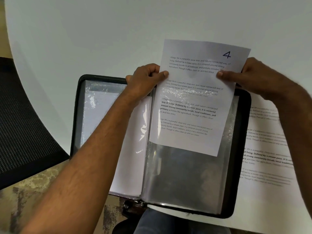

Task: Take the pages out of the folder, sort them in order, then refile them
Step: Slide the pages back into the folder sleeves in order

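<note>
A black zip folder (243, 125) lies open on the white table, its clear plastic sleeves spread to both sides. A printed page marked 4 (194, 102) stands roughly halfway inside the right-hand sleeve (185, 176), its top half sticking out above the folder's upper edge. My left hand (145, 78) pinches the page's left edge with the thumb on top. My right hand (249, 76) pinches its right edge the same way. The left side of the folder holds sleeves with white pages (130, 149) in them, partly hidden by my left forearm.
Another printed page (268, 149) lies flat on the table to the right of the folder, partly under my right forearm. A black mesh chair (22, 124) stands at the left. The round table's edge (253, 228) runs close to my lap, with patterned floor below.
</note>
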Tool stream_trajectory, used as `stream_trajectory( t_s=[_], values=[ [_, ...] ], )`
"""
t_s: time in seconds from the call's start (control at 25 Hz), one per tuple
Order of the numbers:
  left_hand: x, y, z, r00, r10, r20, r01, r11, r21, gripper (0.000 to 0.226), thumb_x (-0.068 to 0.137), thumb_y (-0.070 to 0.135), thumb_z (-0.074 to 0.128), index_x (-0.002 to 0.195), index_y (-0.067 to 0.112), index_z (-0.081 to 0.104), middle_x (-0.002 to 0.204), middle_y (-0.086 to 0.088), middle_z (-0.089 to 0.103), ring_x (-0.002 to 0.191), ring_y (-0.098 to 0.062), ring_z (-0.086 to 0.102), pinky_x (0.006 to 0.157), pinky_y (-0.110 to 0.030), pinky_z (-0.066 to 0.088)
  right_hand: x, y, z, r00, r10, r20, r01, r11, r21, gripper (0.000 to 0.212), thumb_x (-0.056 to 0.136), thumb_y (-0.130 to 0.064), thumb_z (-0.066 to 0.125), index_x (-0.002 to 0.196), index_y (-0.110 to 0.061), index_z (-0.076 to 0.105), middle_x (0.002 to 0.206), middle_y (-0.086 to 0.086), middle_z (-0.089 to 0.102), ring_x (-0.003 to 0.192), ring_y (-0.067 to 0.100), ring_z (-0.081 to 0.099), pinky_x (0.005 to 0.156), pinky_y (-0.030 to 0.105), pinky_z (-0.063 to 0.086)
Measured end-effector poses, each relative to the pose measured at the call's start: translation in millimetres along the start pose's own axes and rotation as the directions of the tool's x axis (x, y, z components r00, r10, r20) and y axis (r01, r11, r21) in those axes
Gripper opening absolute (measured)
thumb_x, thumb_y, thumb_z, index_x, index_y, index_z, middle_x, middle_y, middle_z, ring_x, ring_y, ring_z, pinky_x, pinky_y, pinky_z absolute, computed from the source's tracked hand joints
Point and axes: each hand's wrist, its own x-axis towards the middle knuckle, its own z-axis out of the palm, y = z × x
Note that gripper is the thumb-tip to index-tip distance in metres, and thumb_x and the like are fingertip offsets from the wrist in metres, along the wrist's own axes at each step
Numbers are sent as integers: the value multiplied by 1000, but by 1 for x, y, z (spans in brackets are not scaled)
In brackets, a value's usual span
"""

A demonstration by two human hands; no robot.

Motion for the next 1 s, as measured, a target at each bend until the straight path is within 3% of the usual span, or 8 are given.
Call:
stream_trajectory(
  t_s=[0.12,0.28,0.4,0.48,0.56,0.68,0.8,1.0],
  values=[
    [2,-4,1,1000,-4,-26,4,1000,9,40,83,59,70,73,22,61,69,10,54,71,-10,53,116,-59,34,0,0,-4,999,20,33,-18,998,-61,43,88,-46,72,127,-27,69,116,-8,76,107,16,72,96,39,56],
    [3,-8,2,1000,7,20,-8,998,70,45,82,55,76,64,20,54,61,9,51,61,-9,47,115,-59,34,2,2,4,992,-33,-121,37,999,26,34,94,-43,70,124,-28,71,114,-8,76,104,17,73,99,47,57],
    [2,-6,0,999,-13,49,10,998,63,61,67,68,77,79,10,63,80,-9,72,80,-20,66,112,-60,40,4,6,7,975,-38,-219,57,995,82,28,94,-43,72,116,-25,74,110,-2,77,102,22,75,98,54,58],
    [0,-4,1,998,-23,63,21,999,26,68,60,77,78,90,17,72,94,-5,78,94,-22,72,110,-59,43,5,7,4,980,-23,-197,34,998,54,28,92,-43,74,111,-22,75,107,1,78,101,27,75,97,57,57],
    [0,-2,1,998,-7,64,8,1000,-20,51,65,75,78,88,29,75,78,9,70,80,-12,66,111,-62,41,4,5,-1,993,-23,-118,21,1000,-19,26,92,-42,74,106,-21,76,101,2,79,98,30,75,97,58,57],
    [-1,-1,3,1000,5,26,-4,999,-40,40,72,69,74,77,30,68,65,17,54,66,-6,51,98,-51,40,1,-1,-5,1000,-22,-10,20,992,-126,26,92,-40,73,107,-19,76,97,2,79,95,32,75,96,54,58],
    [-3,0,2,1000,-21,20,20,1000,20,38,79,60,75,65,27,61,60,18,50,69,-10,47,94,-49,36,2,-5,-4,999,-31,-18,28,990,-135,26,93,-40,73,106,-17,76,99,4,78,94,29,74,91,46,57],
    [-4,-2,-1,1000,19,9,-20,989,144,35,90,44,78,89,9,71,84,6,60,83,-7,54,104,-39,25,11,-7,4,982,-127,-143,113,989,-97,11,94,-30,74,104,-24,77,101,-6,75,88,7,68,87,29,54]
  ],
)
